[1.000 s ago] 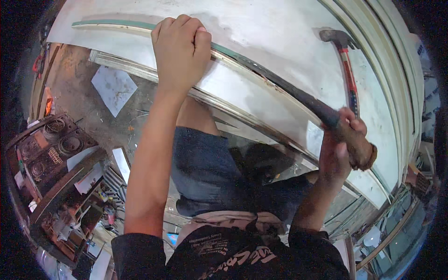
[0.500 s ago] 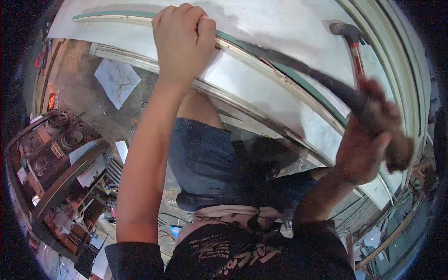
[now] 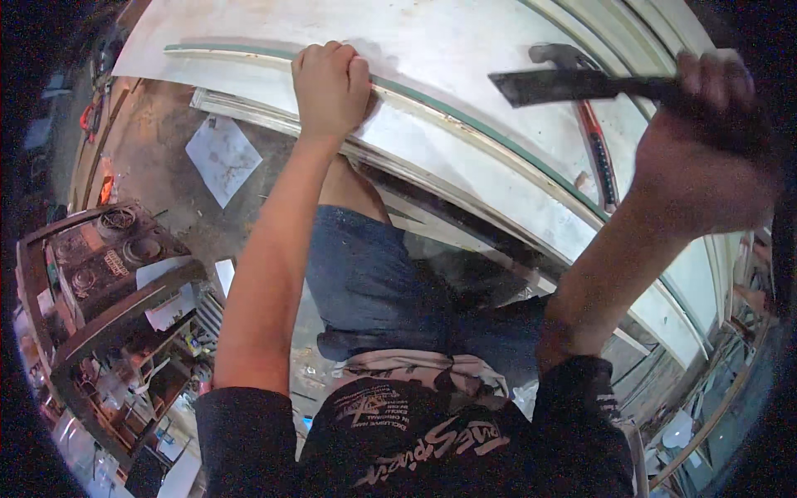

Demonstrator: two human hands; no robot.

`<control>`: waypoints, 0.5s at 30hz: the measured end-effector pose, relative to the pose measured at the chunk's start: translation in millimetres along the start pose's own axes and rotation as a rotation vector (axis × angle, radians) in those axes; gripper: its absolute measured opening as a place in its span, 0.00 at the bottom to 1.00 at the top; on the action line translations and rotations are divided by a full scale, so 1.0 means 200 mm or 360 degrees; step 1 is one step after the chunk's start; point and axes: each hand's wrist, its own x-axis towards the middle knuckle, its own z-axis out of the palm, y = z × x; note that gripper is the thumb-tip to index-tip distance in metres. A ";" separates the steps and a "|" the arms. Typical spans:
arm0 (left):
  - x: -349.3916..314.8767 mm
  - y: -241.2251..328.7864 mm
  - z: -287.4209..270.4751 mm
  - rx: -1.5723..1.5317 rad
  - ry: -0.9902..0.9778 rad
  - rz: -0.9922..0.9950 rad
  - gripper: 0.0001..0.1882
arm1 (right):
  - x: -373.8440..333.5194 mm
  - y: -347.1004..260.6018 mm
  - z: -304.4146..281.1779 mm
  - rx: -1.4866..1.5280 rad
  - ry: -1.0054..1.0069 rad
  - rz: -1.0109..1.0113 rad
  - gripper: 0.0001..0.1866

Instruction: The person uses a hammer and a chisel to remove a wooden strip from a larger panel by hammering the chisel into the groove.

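My left hand (image 3: 328, 91) is closed round a long, thin wooden strip (image 3: 465, 126) with a green edge, standing along a white board (image 3: 448, 41). Up at the right, my right hand (image 3: 706, 158) grips a machete (image 3: 552, 86), its dark blade pointing left above the board and apart from the strip. The machete's handle is mostly hidden in the fingers, which are dim and slightly blurred. Under the blade lies a claw hammer (image 3: 594, 133) with a dark head and a red and black handle, its head partly covered from view.
Long pale strips (image 3: 635, 50) run along the board's right side. On the floor at the left are a white sheet (image 3: 224, 158) and a dark speaker box (image 3: 108, 257) beside a wooden frame (image 3: 124, 319). Scrap pieces (image 3: 689, 440) lie at the lower right. My legs are below the board.
My right hand has risen up and to the right, lifting the machete blade off the strip. The left hand keeps its grip on the strip; the whole view has shifted slightly.
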 end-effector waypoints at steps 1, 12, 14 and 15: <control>0.00 0.00 0.01 0.0033 -0.0055 -0.0044 0.14 | -0.08 0.06 0.04 -0.0137 0.0310 -0.0128 0.11; 0.01 -0.02 0.04 -0.0133 0.0060 0.0086 0.14 | -0.30 0.50 0.19 0.0059 0.0718 -0.0298 0.09; 0.02 0.02 0.00 -0.0093 -0.0029 0.0095 0.13 | -0.30 0.51 0.18 -0.0022 0.0779 -0.0286 0.10; 0.02 0.02 0.01 -0.0108 -0.0033 0.0085 0.13 | -0.29 0.50 0.16 0.0004 0.0765 -0.0252 0.10</control>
